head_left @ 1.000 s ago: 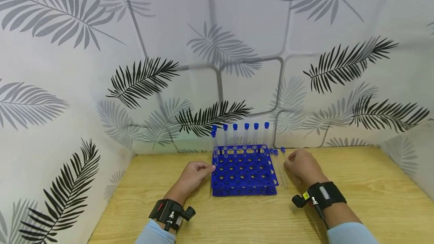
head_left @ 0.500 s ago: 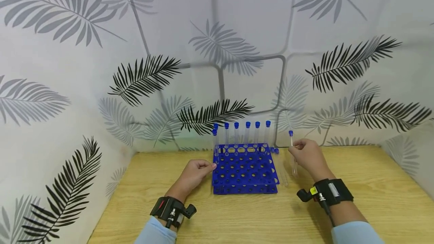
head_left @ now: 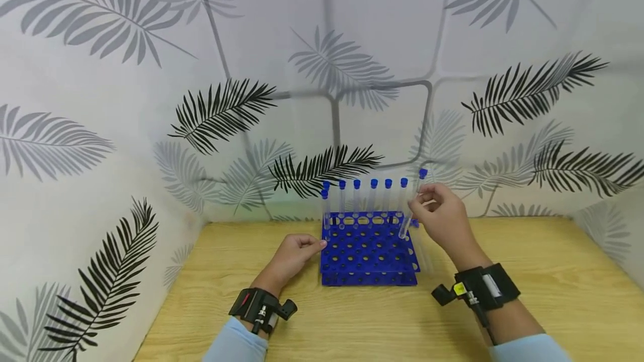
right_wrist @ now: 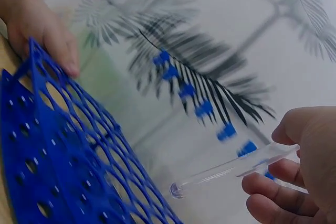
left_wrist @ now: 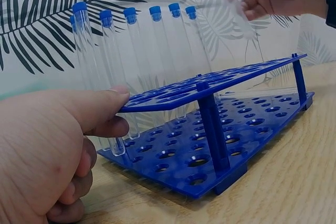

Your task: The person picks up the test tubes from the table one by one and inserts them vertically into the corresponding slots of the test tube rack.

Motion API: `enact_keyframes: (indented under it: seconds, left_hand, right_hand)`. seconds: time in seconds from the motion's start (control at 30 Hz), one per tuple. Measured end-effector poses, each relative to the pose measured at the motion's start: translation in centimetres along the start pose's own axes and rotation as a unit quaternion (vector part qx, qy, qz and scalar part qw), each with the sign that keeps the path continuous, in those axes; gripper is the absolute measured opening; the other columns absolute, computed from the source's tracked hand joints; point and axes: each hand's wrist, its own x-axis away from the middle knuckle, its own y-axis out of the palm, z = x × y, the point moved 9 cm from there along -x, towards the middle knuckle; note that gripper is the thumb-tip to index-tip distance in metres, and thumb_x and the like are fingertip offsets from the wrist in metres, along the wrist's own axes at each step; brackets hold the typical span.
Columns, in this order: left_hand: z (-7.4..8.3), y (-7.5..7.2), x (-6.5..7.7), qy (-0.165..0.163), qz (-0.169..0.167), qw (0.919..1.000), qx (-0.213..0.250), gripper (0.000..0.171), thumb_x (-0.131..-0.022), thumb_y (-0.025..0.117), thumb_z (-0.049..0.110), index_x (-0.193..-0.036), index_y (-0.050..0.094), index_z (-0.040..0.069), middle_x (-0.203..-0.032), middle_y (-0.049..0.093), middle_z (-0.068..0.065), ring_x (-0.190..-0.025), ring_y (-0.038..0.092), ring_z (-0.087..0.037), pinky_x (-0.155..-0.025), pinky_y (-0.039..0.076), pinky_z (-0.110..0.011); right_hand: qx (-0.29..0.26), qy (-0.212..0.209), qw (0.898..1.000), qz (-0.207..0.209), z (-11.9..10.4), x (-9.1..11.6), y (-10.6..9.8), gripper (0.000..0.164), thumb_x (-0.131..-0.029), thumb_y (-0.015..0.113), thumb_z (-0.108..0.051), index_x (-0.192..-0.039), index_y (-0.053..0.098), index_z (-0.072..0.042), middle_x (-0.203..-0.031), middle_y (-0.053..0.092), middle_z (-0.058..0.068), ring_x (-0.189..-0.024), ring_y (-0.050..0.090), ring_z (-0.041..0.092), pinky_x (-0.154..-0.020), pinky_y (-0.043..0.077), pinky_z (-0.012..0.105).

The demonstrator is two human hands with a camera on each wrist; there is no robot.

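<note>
Our right grip (head_left: 443, 212) is drawn together in a pinch, thumb against fingertips, and has hold of one clear tube (right_wrist: 226, 170) with a blue cap (head_left: 423, 173). We hold that tube up at a slant, capped end high and rounded end low, by the right end of the blue rack (head_left: 369, 270); whether its lower end touches the rack, we cannot tell. Our left grip (head_left: 297, 256) pinches the rack at its left edge, thumb on the upper plate and a finger beneath it. Seven standing tubes (head_left: 372, 203), all with blue caps, are in the rack: six in a row along the back and one just in front of the leftmost. Just right of the rack we have some lying tubes (head_left: 427, 256) on the pale wood tabletop (head_left: 362, 323), partly hidden and too faint to count. Behind it all rises a leaf-patterned wall (head_left: 282, 127). We wear a black band (head_left: 254, 309) on each wrist and light blue sleeves (head_left: 236, 342).
</note>
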Motion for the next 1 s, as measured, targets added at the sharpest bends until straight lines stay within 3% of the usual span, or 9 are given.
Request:
enact_keyframes:
  seconds: [0.27,0.5,0.77,1.0]
  left_hand:
    - [-0.2,0.1,0.1,-0.004,-0.001,1.0000,0.002,0.031,-0.110,0.078,0.035,-0.103,0.087,0.006,-0.075,0.050,0.005,-0.068,0.041,-0.015,-0.069,0.039,-0.031]
    - [0.0,-0.1,-0.1,-0.005,0.000,1.0000,0.003,0.033,-0.110,0.078,0.038,-0.103,0.087,0.007,-0.074,0.049,0.006,-0.067,0.042,-0.015,-0.068,0.040,-0.032]
    - [0.1,0.0,-0.3,0.000,0.000,1.0000,0.007,0.030,-0.111,0.077,0.034,-0.104,0.089,0.007,-0.082,0.061,0.006,-0.073,0.045,-0.016,-0.071,0.040,-0.032]
    - [0.2,0.0,-0.2,0.002,-0.002,1.0000,0.004,0.030,-0.111,0.077,0.034,-0.101,0.088,0.008,-0.085,0.063,0.006,-0.076,0.047,-0.016,-0.074,0.041,-0.033]
  right_hand:
    - [0.010,-0.055,0.997,-0.043,-3.7,0.1,6.2,0.030,-0.109,0.079,-0.018,-0.133,0.068,-0.005,-0.114,0.076,0.012,-0.093,0.081,0.027,-0.074,0.061,0.033]
    - [0.023,-0.067,0.996,-0.051,-5.4,-1.2,9.4,0.035,-0.109,0.080,-0.020,-0.138,0.067,-0.005,-0.118,0.076,0.011,-0.101,0.084,0.032,-0.080,0.068,0.046]
    - [0.012,-0.078,0.993,-0.083,-5.8,-1.9,12.1,0.035,-0.109,0.079,-0.018,-0.139,0.067,-0.005,-0.123,0.076,0.011,-0.107,0.084,0.032,-0.084,0.069,0.046]
    - [0.047,-0.078,0.989,-0.114,-5.0,-1.7,14.3,0.028,-0.109,0.079,-0.015,-0.134,0.071,-0.004,-0.120,0.080,0.011,-0.104,0.085,0.030,-0.082,0.069,0.042]
